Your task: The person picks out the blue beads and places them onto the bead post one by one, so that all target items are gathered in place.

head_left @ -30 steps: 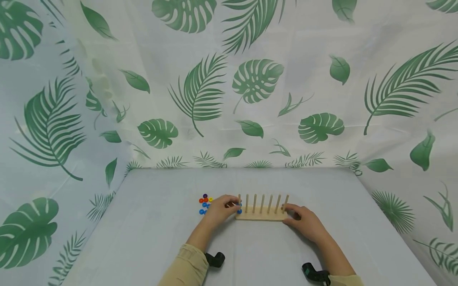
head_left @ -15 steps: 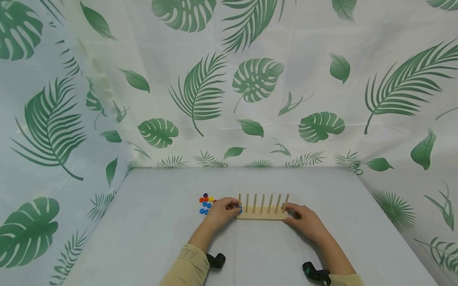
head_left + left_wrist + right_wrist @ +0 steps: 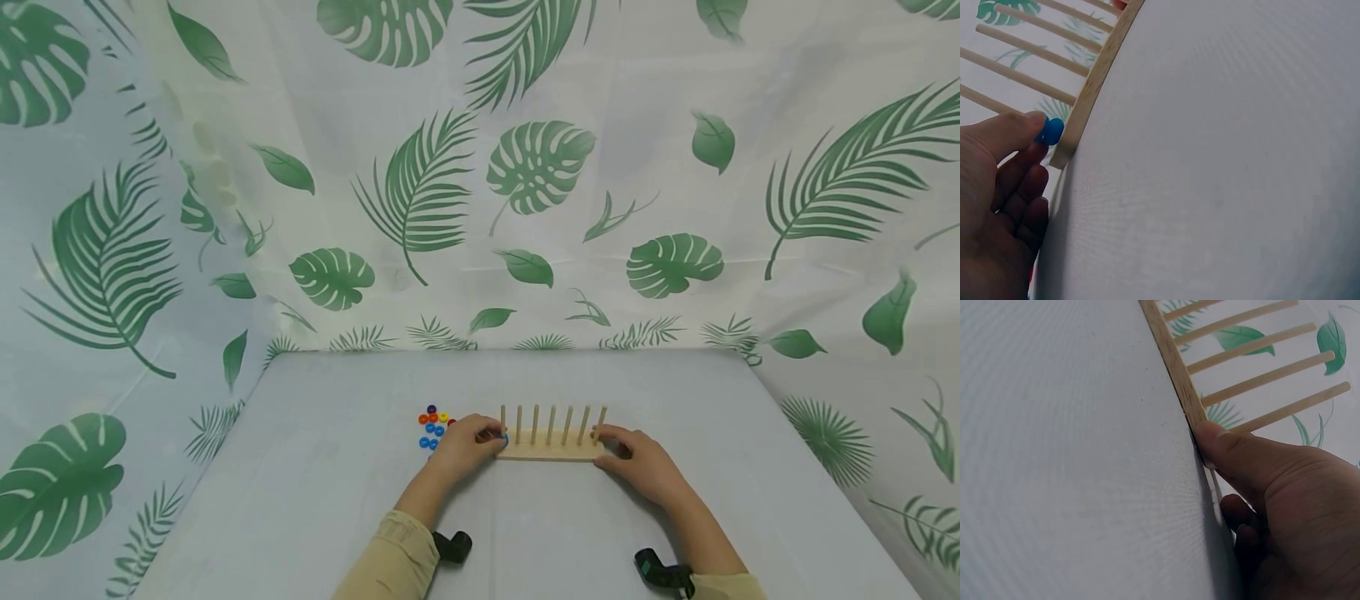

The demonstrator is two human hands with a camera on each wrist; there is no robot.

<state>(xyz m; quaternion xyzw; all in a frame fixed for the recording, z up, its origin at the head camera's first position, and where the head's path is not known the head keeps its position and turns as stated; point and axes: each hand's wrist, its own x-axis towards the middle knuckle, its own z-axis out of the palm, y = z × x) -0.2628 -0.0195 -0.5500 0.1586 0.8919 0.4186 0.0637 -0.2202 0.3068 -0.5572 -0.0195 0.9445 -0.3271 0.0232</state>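
A wooden peg board with a row of upright pegs stands on the table. At its left end, my left hand pinches a blue bead between thumb and fingertip, around the end peg. Another blue bead shows just below the fingertips, close to the base. My right hand grips the right end of the board, its thumb on the front edge of the base. The other pegs carry no beads.
Several loose beads in blue, orange, yellow, red and purple lie on the white table left of the board, partly hidden by the left hand. A leaf-print curtain stands behind the table.
My left hand has lowered slightly along the end peg, bringing the pinched blue bead down toward the base. My right hand keeps its hold on the board.
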